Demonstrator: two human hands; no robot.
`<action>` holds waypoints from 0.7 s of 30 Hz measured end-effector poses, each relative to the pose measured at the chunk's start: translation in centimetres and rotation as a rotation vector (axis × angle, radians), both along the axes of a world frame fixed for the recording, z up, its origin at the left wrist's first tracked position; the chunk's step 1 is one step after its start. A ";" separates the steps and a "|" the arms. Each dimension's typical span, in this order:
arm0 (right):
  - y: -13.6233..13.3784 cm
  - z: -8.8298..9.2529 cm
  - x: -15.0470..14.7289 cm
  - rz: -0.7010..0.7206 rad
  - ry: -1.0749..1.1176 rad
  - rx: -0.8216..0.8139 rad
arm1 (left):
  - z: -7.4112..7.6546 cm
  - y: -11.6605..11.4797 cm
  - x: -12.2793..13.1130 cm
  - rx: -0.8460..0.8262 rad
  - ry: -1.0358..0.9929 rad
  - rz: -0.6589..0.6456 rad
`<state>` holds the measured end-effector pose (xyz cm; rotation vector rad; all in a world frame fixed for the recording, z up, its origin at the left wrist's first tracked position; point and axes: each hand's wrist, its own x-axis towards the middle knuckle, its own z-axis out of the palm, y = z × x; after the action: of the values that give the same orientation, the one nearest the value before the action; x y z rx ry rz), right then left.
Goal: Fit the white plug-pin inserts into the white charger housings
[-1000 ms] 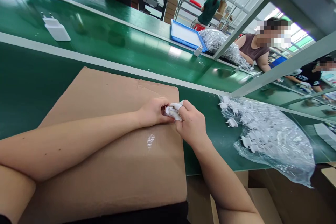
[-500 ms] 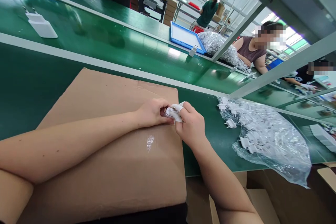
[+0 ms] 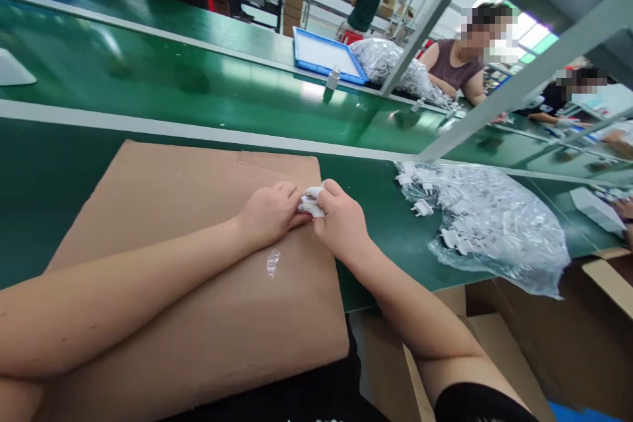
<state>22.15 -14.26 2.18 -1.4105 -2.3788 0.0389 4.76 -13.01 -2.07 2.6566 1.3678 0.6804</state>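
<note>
Over the right part of a brown cardboard sheet (image 3: 198, 316), my two hands meet around a small white plug adapter (image 3: 303, 206). Most of it is hidden by the fingers. My left hand (image 3: 271, 214) is closed on it from the left, knuckles upward. From the right, my right hand (image 3: 342, 216) pinches it. White coverings (image 3: 314, 192) wrap fingertips of the right hand. A clear plastic bag (image 3: 514, 211) full of white plug adapters lies open to the right, with a loose plug adapter (image 3: 422, 208) at its mouth.
Behind a pale rail (image 3: 198, 128) runs a green conveyor belt (image 3: 198, 86) with a white charger (image 3: 333, 79) standing on it. Beyond are a blue tray (image 3: 329, 56) and co-workers. A slanted metal post (image 3: 428, 23) rises ahead. Open cardboard boxes (image 3: 504, 349) stand below right.
The view has shifted, so the bench items appear lower-left or higher. My hands have drawn closer around the plug adapter, and less of it shows. The near charger on the belt is almost out of view.
</note>
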 end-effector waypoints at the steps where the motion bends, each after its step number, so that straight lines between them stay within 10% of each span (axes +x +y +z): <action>1: 0.0 0.0 -0.1 -0.011 0.010 -0.023 | 0.1 0.0 -0.1 0.015 0.042 0.014; 9: -0.1 -0.8 2.2 -0.049 0.336 -0.190 | 0.5 0.0 -0.4 0.115 0.015 0.000; 14: 0.5 -1.1 10.9 -0.543 0.091 0.070 | 1.1 0.3 -0.8 0.044 -0.029 0.021; 17: 1.0 -1.3 15.7 -0.853 -0.088 -0.096 | 0.8 1.0 -1.0 -0.035 -0.082 0.021; 21: 2.0 -1.5 16.9 -0.842 -0.079 -0.131 | 0.0 1.6 -1.2 -0.162 -0.125 -0.026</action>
<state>39.08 -12.22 0.68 -2.3876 -1.6760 -0.0861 3.54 -11.37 -2.08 2.4583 1.2942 0.6884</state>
